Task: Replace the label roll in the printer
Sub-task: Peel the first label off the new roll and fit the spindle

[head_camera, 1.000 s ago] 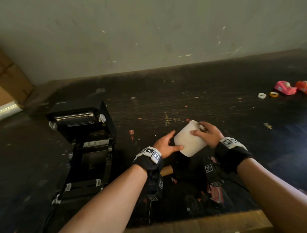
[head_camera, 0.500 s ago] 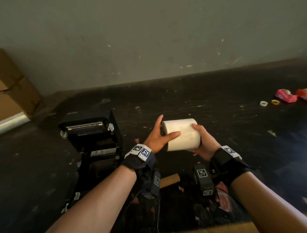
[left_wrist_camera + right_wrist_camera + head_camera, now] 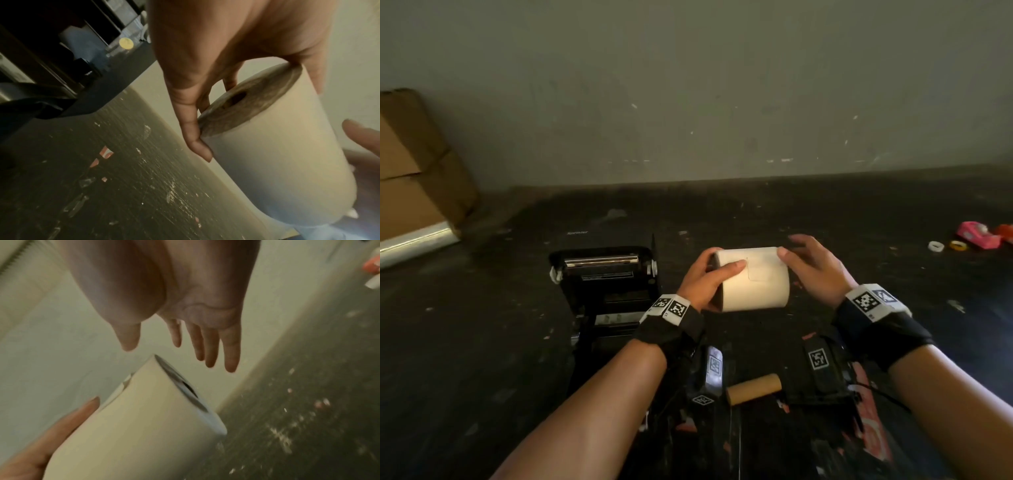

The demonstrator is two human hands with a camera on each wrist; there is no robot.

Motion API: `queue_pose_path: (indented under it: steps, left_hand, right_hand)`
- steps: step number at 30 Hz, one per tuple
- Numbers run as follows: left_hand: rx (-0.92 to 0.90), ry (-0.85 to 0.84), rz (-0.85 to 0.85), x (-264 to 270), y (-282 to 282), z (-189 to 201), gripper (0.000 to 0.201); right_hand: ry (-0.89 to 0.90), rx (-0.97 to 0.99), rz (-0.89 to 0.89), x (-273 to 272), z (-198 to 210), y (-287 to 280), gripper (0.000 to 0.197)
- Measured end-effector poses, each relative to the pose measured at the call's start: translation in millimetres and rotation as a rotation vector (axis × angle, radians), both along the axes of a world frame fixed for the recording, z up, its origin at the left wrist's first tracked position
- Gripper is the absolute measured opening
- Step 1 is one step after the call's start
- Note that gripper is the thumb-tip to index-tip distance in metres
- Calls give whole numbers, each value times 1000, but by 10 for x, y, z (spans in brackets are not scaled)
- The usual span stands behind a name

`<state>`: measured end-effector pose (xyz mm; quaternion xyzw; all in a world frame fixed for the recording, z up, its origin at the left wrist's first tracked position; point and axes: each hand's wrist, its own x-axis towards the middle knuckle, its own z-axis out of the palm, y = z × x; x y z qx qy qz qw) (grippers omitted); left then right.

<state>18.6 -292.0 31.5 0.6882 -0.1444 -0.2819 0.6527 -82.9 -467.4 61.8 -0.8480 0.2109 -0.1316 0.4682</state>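
A full white label roll (image 3: pixel 753 279) is held lying sideways in the air above the dark table. My left hand (image 3: pixel 709 279) grips its left end, thumb across the front and fingers behind (image 3: pixel 195 126). My right hand (image 3: pixel 810 265) hovers at the roll's right end with fingers spread and straight (image 3: pixel 205 344), thumb tip close to the top edge, holding nothing. The black label printer (image 3: pixel 607 284) stands open to the left, lid tilted back, its roll bay partly hidden by my left wrist. An empty brown cardboard core (image 3: pixel 753 389) lies on the table below the hands.
Cardboard boxes (image 3: pixel 417 171) lean at the far left against the wall. Pink and red tape dispensers (image 3: pixel 977 234) and small tape rings (image 3: pixel 945 245) lie at the far right. The table surface (image 3: pixel 482 342) is scuffed, with scraps of tape and paper.
The roll was lifted from the table and turned sideways. My right hand, which cupped it from below half a second ago, has let go and opened beside its right end.
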Motion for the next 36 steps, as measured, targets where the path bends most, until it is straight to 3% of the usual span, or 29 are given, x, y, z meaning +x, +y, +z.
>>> queue_pose_path:
  steps: [3,5,9,14,20,24,28,31,36]
  left_hand:
    - [-10,37,-11,6,84,-40,37]
    - [-10,60,-19,8,124,-69,38]
    - [16,78,-49,27,181,-131,46]
    - [24,79,-57,49,166,-171,46]
    - [72,101,-68,93,73,-298,46]
    - [118,148,-49,125,11,-450,61]
    - [141,198,-11,133,-16,-579,59]
    - [148,223,33,117,-19,-665,52]
    - [216,281,117,127,-6,-809,46]
  right_hand:
    - [-33,-427,109,32,39,137,41]
    - [-45,-503,135,48,-7,244,31]
    - [-66,-447,82,47,-59,365,16]
    - [9,-415,95,112,-58,337,12]
    - [-57,-431,143,30,-140,302,11]
    - [-56,-392,216,-62,-238,208,6]
    - [-47,-267,71,-142,-344,-43,11]
    - [114,-211,1,-150,-501,-334,13]
    - [509,-227,44,24,-950,-727,15]
